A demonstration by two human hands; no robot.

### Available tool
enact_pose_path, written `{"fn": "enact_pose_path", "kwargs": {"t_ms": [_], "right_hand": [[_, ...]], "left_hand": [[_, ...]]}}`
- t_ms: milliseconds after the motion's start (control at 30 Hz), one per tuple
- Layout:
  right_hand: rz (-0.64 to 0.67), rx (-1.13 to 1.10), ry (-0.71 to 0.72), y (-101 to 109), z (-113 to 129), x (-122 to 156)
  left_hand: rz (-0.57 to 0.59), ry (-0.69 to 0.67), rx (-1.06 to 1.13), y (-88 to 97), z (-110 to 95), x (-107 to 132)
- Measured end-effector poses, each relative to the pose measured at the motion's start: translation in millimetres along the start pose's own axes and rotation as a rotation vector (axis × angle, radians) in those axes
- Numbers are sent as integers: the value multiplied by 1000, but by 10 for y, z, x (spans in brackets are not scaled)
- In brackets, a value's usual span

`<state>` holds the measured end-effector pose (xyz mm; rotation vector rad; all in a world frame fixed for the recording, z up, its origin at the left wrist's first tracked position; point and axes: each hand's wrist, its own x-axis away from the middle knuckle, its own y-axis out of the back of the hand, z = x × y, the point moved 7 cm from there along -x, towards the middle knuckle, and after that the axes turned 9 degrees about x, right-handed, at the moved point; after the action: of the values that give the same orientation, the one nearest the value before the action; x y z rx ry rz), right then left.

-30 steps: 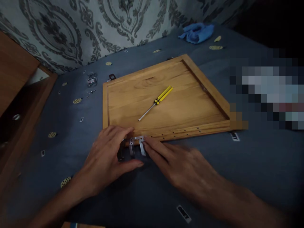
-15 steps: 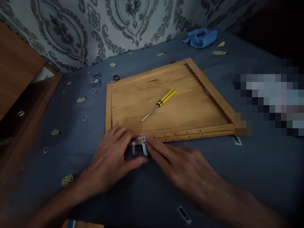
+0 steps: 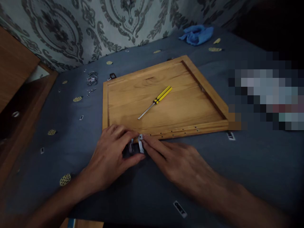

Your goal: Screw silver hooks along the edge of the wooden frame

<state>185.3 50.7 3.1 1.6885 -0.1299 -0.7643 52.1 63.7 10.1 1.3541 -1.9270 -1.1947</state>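
A broad surface is covered by a dull blue-grey cloth [image 3: 249,177], on which yellow, dark-spotted ovals and small pale labels are printed. The far side is bounded by a pale backdrop [image 3: 129,19], patterned with dark, leafy scrolls and medallions; whether it is curtain or papered wall cannot be told. The left side is closed in by brown wooden cabinetry [image 3: 14,66], and the far right is lost in shadow.

On the cloth a flat wooden panel [image 3: 190,104] is laid, its warm, wavy grain enclosed by a raised frame; the near rail is pierced by small dark holes. At the near left part of this rail, a shiny metal bracket [image 3: 141,146] with narrow prongs is placed between the hands. It is ringed by the parted thumb and fingers of the left hand [image 3: 111,148] and touched by the closely grouped fingers of the right hand [image 3: 178,158]; how firmly it is gripped cannot be told. A crumpled blue rag [image 3: 198,34] is left beyond the panel. A yellow-and-black screwdriver [image 3: 155,101] is rested across the wood. Near the far left corner, curved metal fittings [image 3: 92,78] and tiny screws [image 3: 92,91] are scattered.
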Motion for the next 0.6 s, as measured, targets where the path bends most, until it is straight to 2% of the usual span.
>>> {"fn": "enact_pose_path", "kwargs": {"t_ms": [300,500,600], "right_hand": [[-37,-185,-272,60,-267,4],[54,-222,-277,11,-277,21],[32,-190,-244,13,-232,-6]], "left_hand": [[-5,-12,-2,15,0,-6],[16,-1,14,12,0,-3],[4,-15,20,17,-8,-11]]}}
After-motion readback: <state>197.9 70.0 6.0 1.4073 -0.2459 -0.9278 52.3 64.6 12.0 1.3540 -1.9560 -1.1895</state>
